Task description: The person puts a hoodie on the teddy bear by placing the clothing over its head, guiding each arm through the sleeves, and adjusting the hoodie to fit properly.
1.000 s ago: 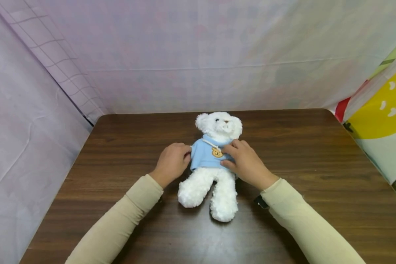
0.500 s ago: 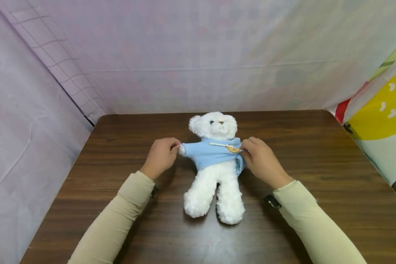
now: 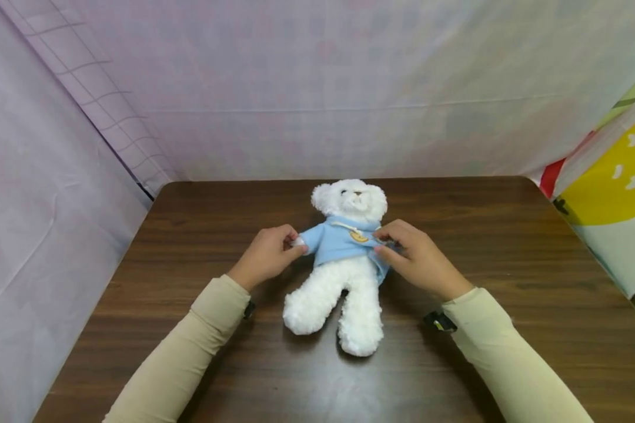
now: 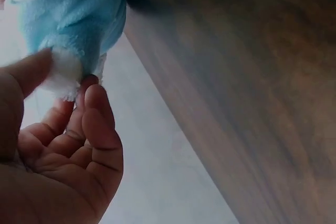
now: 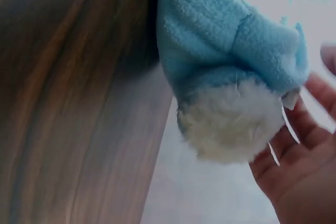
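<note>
In the head view a white plush teddy bear [image 3: 308, 306] lies face up, its head toward the table's far edge. It wears a light-blue hoodie [image 3: 338, 247] with a small bear patch [image 3: 358, 236] and a white cord. My left hand [image 3: 267, 252] pinches the paw at the end of one sleeve; the left wrist view shows thumb and fingers about the white paw [image 4: 65, 72]. My right hand [image 3: 418, 258] is at the hoodie's other side, thumb and fingertips apart. In the right wrist view its fingers touch the hoodie's edge beside the other furry paw [image 5: 233, 124].
The dark brown wooden table [image 3: 201, 211] lies beneath. A pale curtain [image 3: 307, 88] hangs behind it, another at the left. At the right is a cloth with a yellow print [image 3: 614, 188]. Each wrist wears a dark device [image 3: 439, 321].
The left hand has gone from the sleeve to the paw, drawn it outward, then come back inward. The right hand tugged the hoodie sideways and its grip has loosened; the bear has turned slightly.
</note>
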Tool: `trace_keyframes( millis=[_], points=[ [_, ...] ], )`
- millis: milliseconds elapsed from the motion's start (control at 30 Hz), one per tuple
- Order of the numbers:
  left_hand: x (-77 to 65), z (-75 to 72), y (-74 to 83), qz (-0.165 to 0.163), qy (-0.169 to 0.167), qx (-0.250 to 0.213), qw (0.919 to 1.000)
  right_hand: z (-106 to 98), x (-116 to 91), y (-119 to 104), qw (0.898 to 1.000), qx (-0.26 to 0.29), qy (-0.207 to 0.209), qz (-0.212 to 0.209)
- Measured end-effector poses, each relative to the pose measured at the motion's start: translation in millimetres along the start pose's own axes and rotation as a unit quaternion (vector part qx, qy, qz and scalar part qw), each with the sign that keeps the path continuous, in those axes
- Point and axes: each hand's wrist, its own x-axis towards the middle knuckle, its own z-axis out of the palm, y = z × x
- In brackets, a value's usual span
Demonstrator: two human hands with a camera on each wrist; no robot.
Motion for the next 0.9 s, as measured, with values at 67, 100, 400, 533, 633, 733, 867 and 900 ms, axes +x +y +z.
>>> trace_keyframes(
  millis=[67,100,400,533,633,733,867,900],
  points=[
    [-0.8,1.2,-2.2,0.01,0.014,0.004,0.9998,-1,-2,-2,0.999,-0.013,0.035,0.011],
    [-1.2,1.3,-3.3,0.014,0.019,0.006,0.9997,0,-2,-4,0.998,-0.028,0.052,0.009],
    [-2.6,0.7,-2.7,0.041,0.026,0.008,0.9988,24,12,-27,0.987,-0.157,-0.02,-0.025],
    [-4.1,2.1,-0.3,0.038,0.006,0.011,0.9992,23,18,-25,0.992,-0.116,-0.043,0.014],
    [-5.0,3.7,0.3,0.033,-0.004,0.019,0.9993,16,17,-27,0.994,-0.062,-0.08,-0.025],
    [-5.2,5.6,-0.7,0.036,-0.009,0.02,0.9991,5,12,-30,0.991,-0.011,-0.107,-0.074],
    [-5.2,6.7,-0.7,0.045,-0.009,0.027,0.9986,-14,4,-23,0.999,-0.019,-0.029,-0.032],
    [-5.0,6.7,-0.4,0.044,-0.009,0.03,0.9985,-18,1,-19,0.999,-0.031,-0.007,0.001]
  ],
)
